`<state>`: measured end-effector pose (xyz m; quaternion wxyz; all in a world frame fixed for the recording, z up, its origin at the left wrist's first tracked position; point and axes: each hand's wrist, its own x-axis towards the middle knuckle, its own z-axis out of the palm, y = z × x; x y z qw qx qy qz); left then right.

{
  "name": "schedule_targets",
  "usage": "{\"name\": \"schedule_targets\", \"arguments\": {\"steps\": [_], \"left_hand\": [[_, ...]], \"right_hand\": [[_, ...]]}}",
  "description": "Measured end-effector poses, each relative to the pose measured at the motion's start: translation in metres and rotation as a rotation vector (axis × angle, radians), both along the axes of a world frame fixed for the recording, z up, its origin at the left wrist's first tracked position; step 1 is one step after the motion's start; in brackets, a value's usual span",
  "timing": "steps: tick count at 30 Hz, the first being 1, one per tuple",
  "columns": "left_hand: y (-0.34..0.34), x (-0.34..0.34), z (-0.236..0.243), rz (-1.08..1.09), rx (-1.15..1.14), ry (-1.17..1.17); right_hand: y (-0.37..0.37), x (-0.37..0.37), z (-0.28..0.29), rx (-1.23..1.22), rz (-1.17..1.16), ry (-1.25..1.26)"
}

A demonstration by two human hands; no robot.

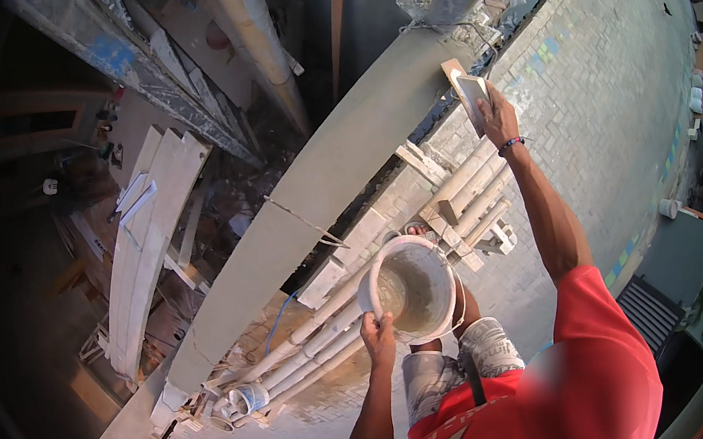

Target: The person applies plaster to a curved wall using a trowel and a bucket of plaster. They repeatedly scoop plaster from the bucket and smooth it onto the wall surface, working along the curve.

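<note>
My left hand (378, 336) grips the rim of a pale round bucket (369, 292) with a wire handle. A little grey wet mix (392, 293) shows inside, and the bucket is tilted in front of my legs. My right arm reaches far out, and my right hand (499, 118) is closed on a plastering float (474, 99) with a flat plate and a wooden-looking board. The float is beside the upper right part of a long grey cement-coated beam (311, 172); whether it touches the beam I cannot tell.
Bamboo poles and planks (471, 196) form a narrow platform beneath me, with a small bucket (249, 398) at its left end. Far below lies a paved ground (591, 93). Left of the beam, stacked boards (152, 235) and a slanting bamboo pole (255, 38) stand over a dark interior.
</note>
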<state>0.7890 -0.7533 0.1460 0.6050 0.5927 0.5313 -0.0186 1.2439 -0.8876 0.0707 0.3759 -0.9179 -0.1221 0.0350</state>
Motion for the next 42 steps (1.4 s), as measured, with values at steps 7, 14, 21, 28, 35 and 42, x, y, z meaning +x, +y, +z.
{"name": "schedule_targets", "arguments": {"steps": [7, 14, 21, 28, 35, 42], "left_hand": [[-0.001, 0.005, 0.006, 0.006, 0.044, -0.038], [0.001, 0.002, 0.004, -0.008, 0.002, 0.014], [0.003, 0.0, -0.006, -0.034, 0.015, 0.007], [0.006, -0.001, 0.001, -0.064, 0.014, -0.004], [0.002, -0.004, -0.011, -0.035, -0.011, -0.017], [0.003, -0.008, -0.02, -0.085, 0.021, -0.019]], "right_hand": [[0.028, -0.064, 0.012, -0.066, 0.388, 0.152], [0.029, -0.052, 0.021, 0.35, 0.162, 0.342], [0.057, -0.047, 0.018, -0.243, 0.314, -0.028], [0.047, -0.029, 0.017, -0.028, 0.126, -0.227], [0.076, -0.044, 0.004, -0.193, 0.301, -0.073], [0.079, -0.049, 0.029, -0.024, 0.35, -0.115]]}}
